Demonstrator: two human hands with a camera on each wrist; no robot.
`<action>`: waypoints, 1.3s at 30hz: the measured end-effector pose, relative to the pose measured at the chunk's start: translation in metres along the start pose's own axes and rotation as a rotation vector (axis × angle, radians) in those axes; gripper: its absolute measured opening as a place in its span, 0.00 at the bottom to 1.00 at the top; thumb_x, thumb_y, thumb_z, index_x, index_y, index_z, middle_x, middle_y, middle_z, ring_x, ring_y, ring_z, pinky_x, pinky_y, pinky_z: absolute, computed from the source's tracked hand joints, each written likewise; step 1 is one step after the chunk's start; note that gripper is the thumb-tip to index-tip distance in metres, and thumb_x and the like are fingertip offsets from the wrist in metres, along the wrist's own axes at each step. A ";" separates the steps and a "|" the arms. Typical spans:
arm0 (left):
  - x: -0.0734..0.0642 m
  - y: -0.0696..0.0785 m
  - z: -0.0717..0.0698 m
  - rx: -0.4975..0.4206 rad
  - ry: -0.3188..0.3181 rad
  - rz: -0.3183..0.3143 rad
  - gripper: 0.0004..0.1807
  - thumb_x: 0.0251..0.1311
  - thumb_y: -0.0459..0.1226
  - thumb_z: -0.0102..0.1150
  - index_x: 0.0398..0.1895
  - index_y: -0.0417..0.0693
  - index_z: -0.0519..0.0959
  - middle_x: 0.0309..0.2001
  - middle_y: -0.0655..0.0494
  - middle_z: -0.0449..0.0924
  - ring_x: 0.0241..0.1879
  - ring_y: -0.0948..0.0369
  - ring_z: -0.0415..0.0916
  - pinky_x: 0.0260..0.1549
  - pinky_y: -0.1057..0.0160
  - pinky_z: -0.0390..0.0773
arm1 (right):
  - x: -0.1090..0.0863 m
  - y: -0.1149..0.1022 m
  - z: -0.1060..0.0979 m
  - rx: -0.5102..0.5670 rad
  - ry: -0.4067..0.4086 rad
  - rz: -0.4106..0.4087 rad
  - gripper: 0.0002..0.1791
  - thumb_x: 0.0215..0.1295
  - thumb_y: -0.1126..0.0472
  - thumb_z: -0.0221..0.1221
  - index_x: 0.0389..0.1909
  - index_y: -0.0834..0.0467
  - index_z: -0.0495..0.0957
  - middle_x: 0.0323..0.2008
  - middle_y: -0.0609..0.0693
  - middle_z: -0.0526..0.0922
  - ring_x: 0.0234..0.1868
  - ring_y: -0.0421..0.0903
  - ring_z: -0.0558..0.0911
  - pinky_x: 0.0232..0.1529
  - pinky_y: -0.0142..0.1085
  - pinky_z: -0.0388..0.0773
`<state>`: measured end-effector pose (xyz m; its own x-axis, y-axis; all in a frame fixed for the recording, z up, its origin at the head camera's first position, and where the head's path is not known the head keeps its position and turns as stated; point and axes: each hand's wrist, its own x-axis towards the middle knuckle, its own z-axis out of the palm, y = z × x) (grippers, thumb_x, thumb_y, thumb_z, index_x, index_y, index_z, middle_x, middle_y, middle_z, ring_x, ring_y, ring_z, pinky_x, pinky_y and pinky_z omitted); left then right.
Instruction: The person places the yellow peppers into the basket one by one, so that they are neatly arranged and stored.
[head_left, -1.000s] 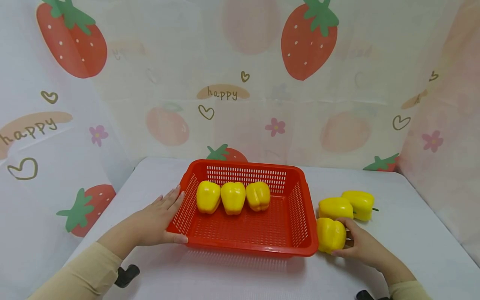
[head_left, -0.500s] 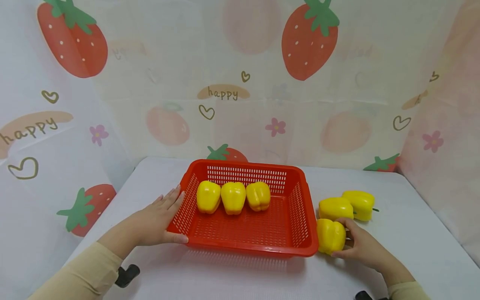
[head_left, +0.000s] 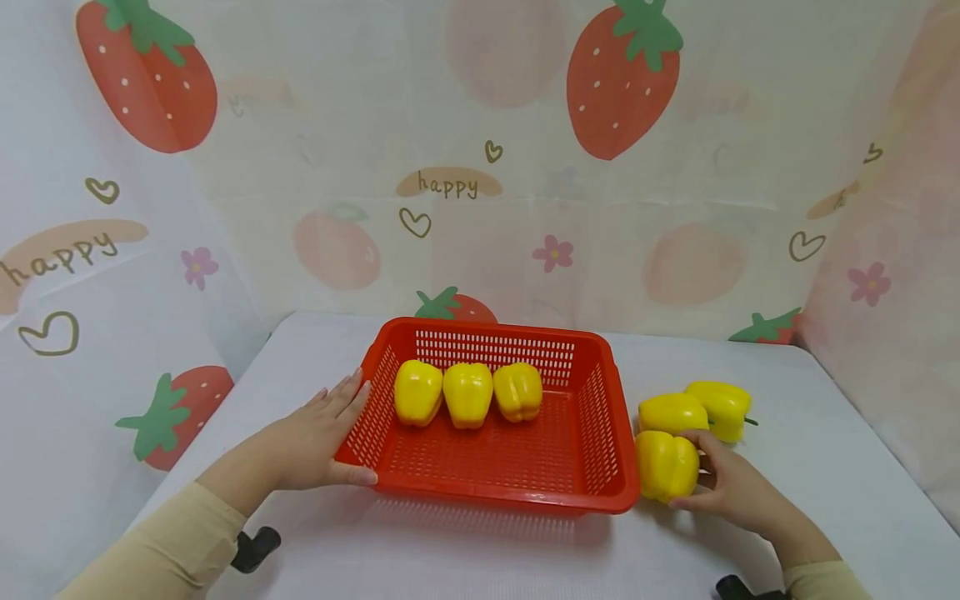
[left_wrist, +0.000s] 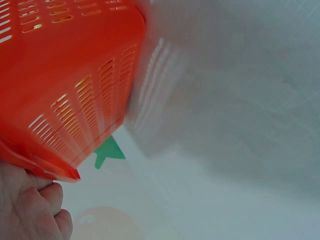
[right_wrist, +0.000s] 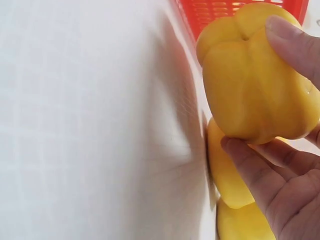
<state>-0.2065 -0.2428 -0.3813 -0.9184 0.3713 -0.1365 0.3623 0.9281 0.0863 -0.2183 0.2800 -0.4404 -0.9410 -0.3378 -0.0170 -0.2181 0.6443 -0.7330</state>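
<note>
My left hand [head_left: 311, 437] rests along the left rim of a red plastic basket [head_left: 480, 497], fingers straight and thumb by the near corner. In the left wrist view, part of that hand [left_wrist: 32, 205] touches the rim. Inside the basket, three yellow bell peppers stand in a row: left [head_left: 417, 393], middle [head_left: 468, 395] and right [head_left: 517, 392]. To the basket's right, my right hand [head_left: 738, 487] pinches another yellow bell pepper [head_left: 666, 467] between thumb and fingers. The right wrist view shows this pepper [right_wrist: 255, 80] held just off the white table.
Two more yellow bell peppers, one nearer [head_left: 670, 412] and one farther [head_left: 718, 408], lie behind the right hand. A white cloth covers the table [head_left: 450, 558]. A strawberry-print curtain [head_left: 480, 250] encloses the back and sides.
The pepper in my right hand has risen slightly and shifted a little to the right. My left hand and the basket stay in place.
</note>
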 end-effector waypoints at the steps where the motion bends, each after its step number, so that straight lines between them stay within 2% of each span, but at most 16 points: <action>1: 0.000 0.000 0.000 0.000 0.001 0.000 0.68 0.32 0.77 0.46 0.71 0.42 0.42 0.72 0.44 0.36 0.70 0.47 0.39 0.65 0.45 0.47 | 0.000 0.000 0.000 0.001 0.000 -0.003 0.44 0.43 0.50 0.71 0.58 0.60 0.58 0.54 0.58 0.69 0.52 0.56 0.73 0.49 0.43 0.75; 8: 0.000 -0.001 0.001 0.009 0.004 0.001 0.68 0.32 0.78 0.45 0.71 0.42 0.42 0.72 0.44 0.36 0.70 0.47 0.40 0.65 0.45 0.47 | -0.002 -0.004 -0.004 -0.020 0.020 -0.006 0.44 0.43 0.49 0.71 0.57 0.60 0.58 0.54 0.59 0.69 0.52 0.57 0.74 0.48 0.43 0.76; 16: 0.000 -0.002 0.002 0.012 0.009 -0.001 0.68 0.32 0.78 0.45 0.71 0.42 0.42 0.72 0.44 0.36 0.70 0.47 0.40 0.65 0.45 0.47 | -0.002 -0.008 -0.011 -0.015 0.033 -0.061 0.43 0.43 0.52 0.71 0.57 0.61 0.58 0.55 0.60 0.69 0.51 0.58 0.75 0.47 0.44 0.77; 22: 0.000 -0.002 0.003 0.018 0.019 0.006 0.69 0.32 0.78 0.44 0.71 0.42 0.42 0.72 0.44 0.36 0.70 0.47 0.40 0.65 0.45 0.47 | -0.001 -0.017 -0.021 -0.069 0.047 -0.068 0.45 0.43 0.51 0.71 0.58 0.62 0.57 0.54 0.60 0.70 0.51 0.57 0.75 0.47 0.44 0.77; 26: 0.000 -0.001 0.002 0.017 0.019 0.008 0.68 0.32 0.78 0.44 0.71 0.41 0.42 0.72 0.44 0.36 0.70 0.47 0.40 0.65 0.45 0.47 | 0.001 -0.023 -0.030 -0.091 0.057 -0.106 0.44 0.43 0.52 0.71 0.57 0.63 0.57 0.53 0.60 0.70 0.50 0.57 0.75 0.47 0.43 0.77; 28: 0.000 -0.001 0.002 0.021 0.020 0.007 0.68 0.32 0.78 0.44 0.71 0.41 0.43 0.72 0.44 0.36 0.70 0.47 0.40 0.65 0.45 0.47 | 0.002 -0.025 -0.035 -0.110 0.065 -0.134 0.43 0.43 0.52 0.71 0.57 0.62 0.58 0.53 0.60 0.70 0.49 0.55 0.76 0.46 0.39 0.78; 33: -0.001 0.001 0.000 0.022 0.013 0.003 0.68 0.33 0.77 0.45 0.71 0.41 0.43 0.72 0.43 0.37 0.70 0.47 0.40 0.64 0.45 0.48 | 0.005 -0.031 -0.046 -0.151 0.100 -0.192 0.42 0.44 0.52 0.71 0.56 0.59 0.60 0.53 0.56 0.70 0.48 0.40 0.76 0.44 0.22 0.74; 35: -0.002 0.002 -0.001 0.023 0.010 0.000 0.68 0.33 0.77 0.45 0.71 0.41 0.42 0.72 0.43 0.38 0.70 0.47 0.41 0.64 0.45 0.48 | 0.008 -0.035 -0.049 -0.163 0.104 -0.200 0.41 0.44 0.52 0.71 0.57 0.58 0.59 0.53 0.56 0.71 0.48 0.40 0.76 0.44 0.19 0.72; 38: -0.002 0.002 -0.001 0.026 0.009 -0.003 0.68 0.33 0.77 0.46 0.71 0.40 0.43 0.72 0.43 0.38 0.70 0.47 0.41 0.64 0.45 0.48 | 0.013 -0.042 -0.054 -0.173 0.102 -0.203 0.41 0.45 0.52 0.71 0.57 0.58 0.59 0.51 0.56 0.72 0.49 0.50 0.76 0.44 0.19 0.71; 39: -0.002 0.002 -0.001 0.027 0.009 -0.004 0.68 0.33 0.77 0.46 0.71 0.41 0.43 0.72 0.43 0.38 0.70 0.47 0.41 0.64 0.45 0.48 | 0.015 -0.045 -0.055 -0.172 0.098 -0.205 0.42 0.45 0.52 0.71 0.57 0.59 0.59 0.51 0.56 0.73 0.49 0.53 0.76 0.45 0.22 0.73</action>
<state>-0.2040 -0.2416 -0.3794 -0.9213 0.3672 -0.1278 0.3625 0.9301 0.0590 -0.2365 0.2832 -0.3703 -0.8916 -0.4106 0.1910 -0.4389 0.6794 -0.5881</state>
